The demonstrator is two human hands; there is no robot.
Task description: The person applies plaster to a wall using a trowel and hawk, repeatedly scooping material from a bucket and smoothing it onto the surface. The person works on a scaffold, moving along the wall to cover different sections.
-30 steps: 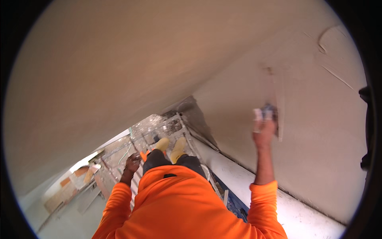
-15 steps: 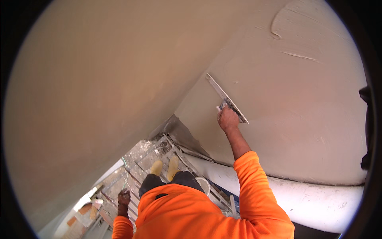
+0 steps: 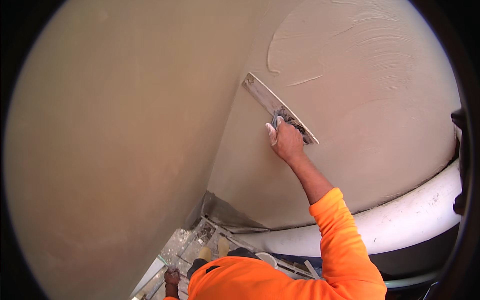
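Observation:
My right hand (image 3: 287, 140) is closed around the handle of a plastering trowel (image 3: 262, 95). The trowel's long, flat, plaster-smeared blade lies slantwise against the right wall (image 3: 360, 145), its far end close to the inside corner. Pale smears coat my thumb and fingertip. Wet-looking beige plaster covers this wall, with ridges and curved strokes higher up. Low at my left side hangs my left hand (image 3: 172, 276), small and dark in the picture, its fingers curled; whether anything is in them is hidden.
A smooth plastered wall (image 3: 125, 125) rises on the left. Below the right wall runs a thick white pipe-like form (image 3: 400, 215). A dark unplastered patch (image 3: 227, 212) sits low in the corner. My boots (image 3: 223, 246) stand on slatted boards, beside a pale bucket (image 3: 267, 259).
The view has tilted up and shifted. The trowel has moved toward the corner, and its blade face shows more broadly. My left hand stays low at my side.

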